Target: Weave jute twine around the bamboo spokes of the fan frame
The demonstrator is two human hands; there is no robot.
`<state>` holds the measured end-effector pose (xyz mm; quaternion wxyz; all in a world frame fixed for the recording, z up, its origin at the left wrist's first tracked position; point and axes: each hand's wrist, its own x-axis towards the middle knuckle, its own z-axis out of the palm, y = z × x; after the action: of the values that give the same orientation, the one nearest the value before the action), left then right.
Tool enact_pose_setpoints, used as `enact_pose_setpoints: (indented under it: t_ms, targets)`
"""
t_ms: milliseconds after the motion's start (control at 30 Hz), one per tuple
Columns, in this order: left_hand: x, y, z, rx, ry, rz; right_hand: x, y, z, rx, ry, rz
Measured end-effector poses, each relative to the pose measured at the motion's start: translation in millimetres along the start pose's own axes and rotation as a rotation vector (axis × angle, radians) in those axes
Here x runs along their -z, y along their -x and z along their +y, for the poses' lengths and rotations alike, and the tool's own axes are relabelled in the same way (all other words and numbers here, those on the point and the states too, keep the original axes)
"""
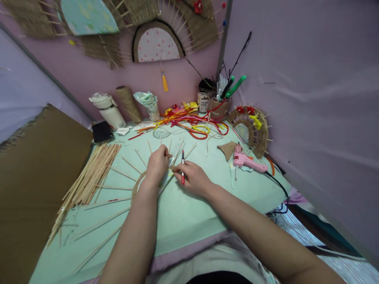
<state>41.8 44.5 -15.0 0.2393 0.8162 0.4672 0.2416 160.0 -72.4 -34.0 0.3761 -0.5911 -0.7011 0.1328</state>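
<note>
A half-round craft piece with a twine-wrapped rim (pixel 137 185) lies on the table under my arms, thin wooden sticks (pixel 117 173) fanning out from it. My left hand (pixel 158 163) is closed at its upper edge, fingertips pinched beside a narrow clear strip, perhaps a ruler (pixel 177 154); the hand covers most of what it grips. My right hand (pixel 192 177) is closed close by, its fingertips at the piece's right end. A pen with a red end (pixel 182 179) stands nearly upright in the picture, held across the right-hand fingers. Both forearms hide much of the piece.
Loose sticks (pixel 91 173) lie in a pile beside a brown cardboard sheet (pixel 44 181). Coloured pipe cleaners (pixel 189 122) spread at the back. A pink glue gun (pixel 248 161) with a black cord lies right, near a finished woven half-ring (pixel 262 138). A white bottle (pixel 109 112) stands back left.
</note>
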Motion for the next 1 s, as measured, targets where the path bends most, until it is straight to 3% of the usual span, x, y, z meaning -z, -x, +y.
enact_pose_setpoints:
  t_ms: [300,633,1000]
  targets:
    - [-1.4,0.2,0.4,0.047,-0.001,-0.017,-0.5,1.8,0.3,-0.015,-0.009,0.007]
    - [-4.2,0.3,0.8,0.053,-0.013,0.052,-0.1,2.1,0.1,-0.011,-0.003,0.009]
    - [-6.0,1.6,0.8,-0.004,-0.072,0.045,0.4,2.1,1.1,-0.016,-0.002,-0.009]
